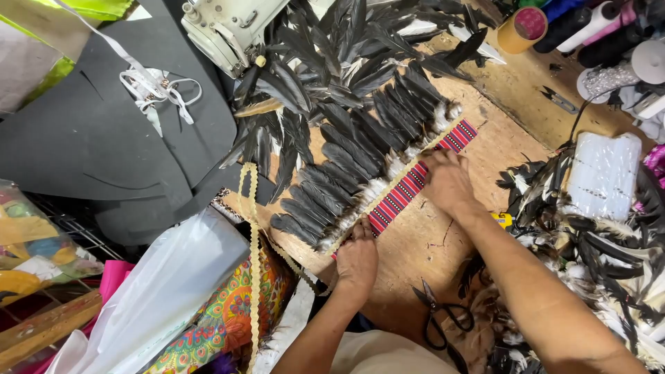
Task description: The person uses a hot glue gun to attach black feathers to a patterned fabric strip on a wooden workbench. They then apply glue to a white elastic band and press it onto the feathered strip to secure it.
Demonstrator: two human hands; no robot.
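A red patterned woven band (415,181) lies diagonally on the wooden table (499,138), with a row of black feathers (346,159) fixed along its upper edge. My left hand (357,257) presses down on the band's lower left end, fingers flat on it. My right hand (449,181) presses on the band near its upper right part, fingers bent onto the fabric. Neither hand lifts anything. A yellow zigzag trim (253,228) runs from under the feathers down to the left.
A cream sewing machine (225,31) stands at the top. Black scissors (440,318) lie by my right forearm. Loose black-and-white feathers (596,256) pile at the right, with a white bundle (603,173), thread spools (596,24), small snips (560,100) and tape roll (523,28). Dark foam sheets (90,138) lie left.
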